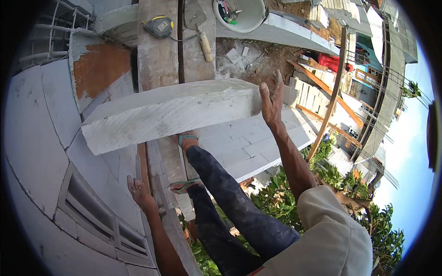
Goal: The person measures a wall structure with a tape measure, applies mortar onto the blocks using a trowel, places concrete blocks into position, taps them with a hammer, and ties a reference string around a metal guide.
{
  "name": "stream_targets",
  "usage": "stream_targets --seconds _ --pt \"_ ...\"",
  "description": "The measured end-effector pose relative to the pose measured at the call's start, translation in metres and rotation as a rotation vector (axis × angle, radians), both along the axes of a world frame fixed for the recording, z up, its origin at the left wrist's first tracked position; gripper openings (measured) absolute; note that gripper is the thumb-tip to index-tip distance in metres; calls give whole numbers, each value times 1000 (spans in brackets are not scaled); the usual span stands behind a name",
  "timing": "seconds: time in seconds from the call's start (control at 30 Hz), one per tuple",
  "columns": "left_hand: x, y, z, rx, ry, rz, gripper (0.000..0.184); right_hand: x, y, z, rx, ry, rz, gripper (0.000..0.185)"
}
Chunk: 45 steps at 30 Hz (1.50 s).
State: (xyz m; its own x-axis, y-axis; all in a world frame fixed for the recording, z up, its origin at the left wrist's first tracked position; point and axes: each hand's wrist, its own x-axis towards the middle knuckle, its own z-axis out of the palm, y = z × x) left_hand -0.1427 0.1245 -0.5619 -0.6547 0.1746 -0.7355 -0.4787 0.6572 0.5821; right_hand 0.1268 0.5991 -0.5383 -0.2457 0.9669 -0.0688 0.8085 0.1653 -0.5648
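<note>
A long white lightweight concrete block (170, 112) lies across the wooden planks in front of my feet, its left end towards the block wall. My right hand (271, 103) is raised at the block's right end, fingers apart; whether it touches the block I cannot tell. Below the block's left end, beside the wall, my left hand (140, 193) is open with its fingers slightly curled, holding nothing. Beyond the block, a tape measure (159, 26) and a trowel (205, 45) with a wooden handle rest on the planks.
A white bucket (216, 10) with small items stands past the trowel. The white block wall (34, 138) with a window frame (87, 207) runs along the left. Another block wall (262, 147) is at the right. Slanted timber poles (331, 99), leafy plants (281, 202) and sandalled feet (186, 184) show.
</note>
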Motion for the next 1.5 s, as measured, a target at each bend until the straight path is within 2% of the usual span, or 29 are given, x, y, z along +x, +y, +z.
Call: stream_targets --seconds 0.07,0.1,0.13,0.2,0.23,0.27,0.3,0.33,0.37,0.4,0.47,0.5,0.57,0.6,0.67,0.73,0.8,0.83,0.9,1.03,1.1,1.13,1.2,1.23,1.3,1.37,1.5 --pt "-52 64 17 53 133 9 87 2 -23 -11 -144 -85 173 72" --pt "-75 88 16 79 137 36 94 -5 -29 -7 -320 92 -22 72" --pt "-99 106 13 102 143 64 101 -7 -29 -9 -322 104 -24 72" --pt "-141 142 5 70 103 226 112 -5 -29 -9 -555 247 -252 78" --pt "-157 159 6 43 69 226 116 -7 -23 -4 -608 251 -356 81" --pt "-172 173 8 18 37 229 121 -3 -15 -5 -611 258 -356 81" --pt "-189 185 14 20 48 229 121 0 -4 -10 -749 383 -520 84" --pt "-205 195 20 -21 -132 146 123 -17 3 -4 -887 510 -682 88" --pt "-218 200 20 -70 -316 61 126 -28 13 13 -1031 497 -684 92" --pt "-232 201 9 -77 -309 66 126 -21 18 4 -1042 499 -680 92" --pt "-262 197 -18 -146 -625 16 114 0 36 -20 -1445 434 -598 96" --pt "-267 193 -25 -148 -615 18 114 -6 37 -14 -1485 403 -558 93" --pt "-264 184 -39 -92 -706 25 89 9 40 -24 -1528 396 -579 87" --pt "-259 176 -39 -94 -701 28 89 19 41 -29 -1564 382 -604 83" --pt "-245 150 -30 79 -657 105 67 38 32 -36 -1569 390 -602 80" --pt "-219 118 -14 104 -605 179 57 51 17 -33 -1579 406 -602 77" --pt "-197 59 -26 179 -617 239 62 58 -6 -31 -1631 599 -582 74" --pt "-194 56 -23 174 -611 240 62 59 -16 -39 -1638 602 -581 74" --pt "-169 48 -22 68 -673 101 62 64 -39 -59 -1531 314 -695 72" --pt "-124 43 -43 -21 -656 121 64 102 -68 -97 -1549 421 -726 75" --pt "-105 26 -46 151 -499 180 72 116 -83 -96 -1430 516 -678 79" --pt "-97 14 -45 137 -508 187 72 128 -91 -95 -1440 502 -688 79" --pt "-81 -3 -35 219 -388 237 94 151 -100 -87 -1342 723 -558 82" --pt "-78 -7 -29 200 -405 243 94 162 -102 -79 -1341 739 -606 89" --pt "-75 -9 -16 282 -432 212 100 176 -105 -67 -1310 739 -593 90" --pt "-70 -17 -13 234 -463 256 100 185 -102 -60 -1284 742 -588 94" --pt "-70 -25 -15 179 -449 225 100 177 -92 -50 -1290 717 -558 92"
